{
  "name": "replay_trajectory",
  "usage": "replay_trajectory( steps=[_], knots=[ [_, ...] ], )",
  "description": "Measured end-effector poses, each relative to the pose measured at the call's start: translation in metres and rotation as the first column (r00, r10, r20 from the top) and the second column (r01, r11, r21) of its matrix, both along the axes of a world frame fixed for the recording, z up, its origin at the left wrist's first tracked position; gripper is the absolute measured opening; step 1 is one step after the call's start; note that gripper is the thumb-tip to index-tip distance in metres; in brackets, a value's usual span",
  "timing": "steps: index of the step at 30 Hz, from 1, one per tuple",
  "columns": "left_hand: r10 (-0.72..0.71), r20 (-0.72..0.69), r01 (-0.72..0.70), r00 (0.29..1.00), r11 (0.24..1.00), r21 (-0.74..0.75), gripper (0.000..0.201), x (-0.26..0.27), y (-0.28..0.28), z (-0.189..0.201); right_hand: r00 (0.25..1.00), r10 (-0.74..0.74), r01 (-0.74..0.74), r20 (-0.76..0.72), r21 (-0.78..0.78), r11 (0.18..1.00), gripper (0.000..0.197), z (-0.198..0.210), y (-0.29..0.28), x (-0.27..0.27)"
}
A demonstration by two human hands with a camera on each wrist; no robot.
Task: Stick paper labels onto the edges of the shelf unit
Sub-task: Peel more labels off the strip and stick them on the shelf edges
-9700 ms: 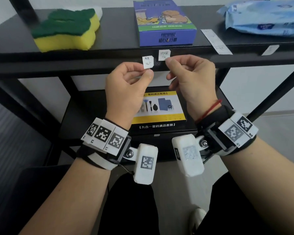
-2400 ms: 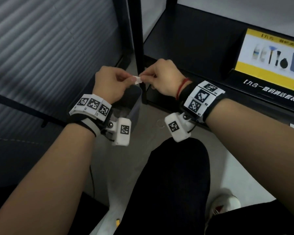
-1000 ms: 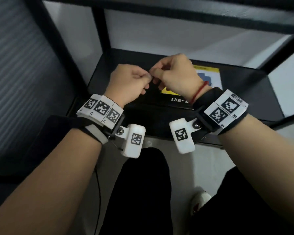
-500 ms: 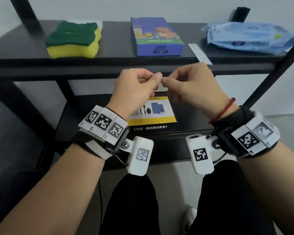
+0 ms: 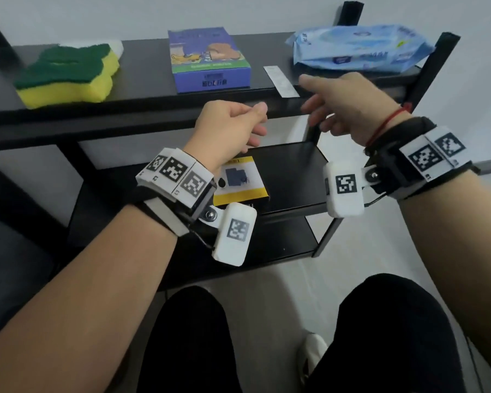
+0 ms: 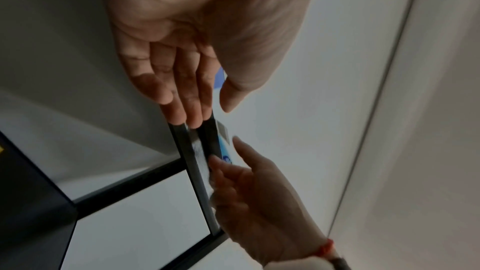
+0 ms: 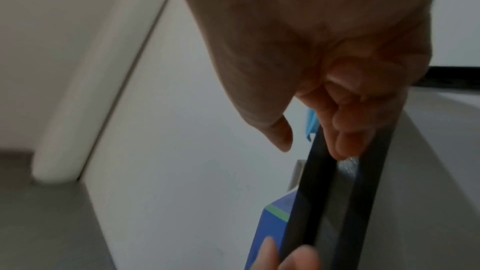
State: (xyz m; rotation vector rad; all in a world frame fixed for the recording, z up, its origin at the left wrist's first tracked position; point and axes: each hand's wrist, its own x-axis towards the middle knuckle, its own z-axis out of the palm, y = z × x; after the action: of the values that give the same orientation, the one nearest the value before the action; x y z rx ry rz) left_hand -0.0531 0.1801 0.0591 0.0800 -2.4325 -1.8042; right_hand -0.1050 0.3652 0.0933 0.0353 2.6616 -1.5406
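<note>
**Hands at the front edge of a black shelf**

Right hand [image 5: 349, 109] reaches toward the top board of the black shelf unit [image 5: 153, 109], thumb out, fingers curled at the front edge; whether they pinch a label cannot be told. Just beyond its thumb a white paper strip [image 5: 281, 81] lies on the board, its print too small to read. Past the knuckles sits a blue wipes pack [image 5: 360, 48]. Left hand [image 5: 233, 126] hovers beside it, fingers straight and relaxed, holding nothing. Beyond the left hand stands a blue box [image 5: 209, 62] with cartoon animals and unreadable Chinese lettering; further left, a yellow and green sponge [image 5: 68, 78]. Below the left wrist, on a lower board, lies a yellow-banded box [image 5: 241, 182].
</note>
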Motion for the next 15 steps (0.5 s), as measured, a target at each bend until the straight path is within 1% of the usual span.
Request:
replay_trajectory(
  steps=[1, 3, 5, 7, 9, 11, 14, 15],
  knots=[
    [-0.009, 0.006, 0.009, 1.0, 1.0, 0.018, 0.026, -0.002, 0.005, 0.001, 0.998, 0.052, -0.051, 0.037, -0.035, 0.998, 0.043, -0.002, -0.002, 0.0],
    [-0.03, 0.027, 0.03, 0.999, 0.999, 0.031, 0.029, -0.004, 0.017, 0.001, 0.992, 0.12, -0.113, 0.047, -0.137, 0.984, 0.033, -0.006, -0.004, 0.0],
    [-0.03, 0.034, 0.029, 0.999, 0.999, 0.029, 0.034, -0.009, 0.022, 0.003, 0.99, 0.141, -0.133, 0.014, -0.24, 0.962, 0.021, -0.004, -0.008, -0.002],
    [-0.011, 0.042, 0.008, 0.999, 0.998, 0.07, 0.04, -0.015, 0.021, 0.007, 0.99, 0.14, -0.142, -0.026, -0.285, 0.948, 0.016, -0.003, -0.009, -0.001],
    [0.005, 0.064, -0.014, 0.998, 0.991, 0.136, 0.046, -0.018, 0.018, 0.009, 0.983, 0.171, -0.182, -0.062, -0.274, 0.944, 0.015, -0.005, -0.008, 0.003],
    [0.0, 0.094, -0.019, 0.996, 0.978, 0.209, 0.048, -0.016, 0.016, 0.005, 0.964, 0.259, -0.265, -0.058, -0.233, 0.936, 0.016, -0.013, -0.005, 0.011],
    [-0.014, 0.113, -0.022, 0.993, 0.949, 0.315, 0.04, -0.008, 0.008, -0.008, 0.898, 0.438, -0.432, 0.036, -0.112, 0.895, 0.019, -0.032, -0.003, 0.02],
    [-0.023, 0.116, -0.015, 0.993, 0.946, 0.323, 0.036, -0.005, 0.004, -0.015, 0.869, 0.489, -0.485, 0.079, -0.071, 0.872, 0.02, -0.038, -0.005, 0.021]
  ],
)
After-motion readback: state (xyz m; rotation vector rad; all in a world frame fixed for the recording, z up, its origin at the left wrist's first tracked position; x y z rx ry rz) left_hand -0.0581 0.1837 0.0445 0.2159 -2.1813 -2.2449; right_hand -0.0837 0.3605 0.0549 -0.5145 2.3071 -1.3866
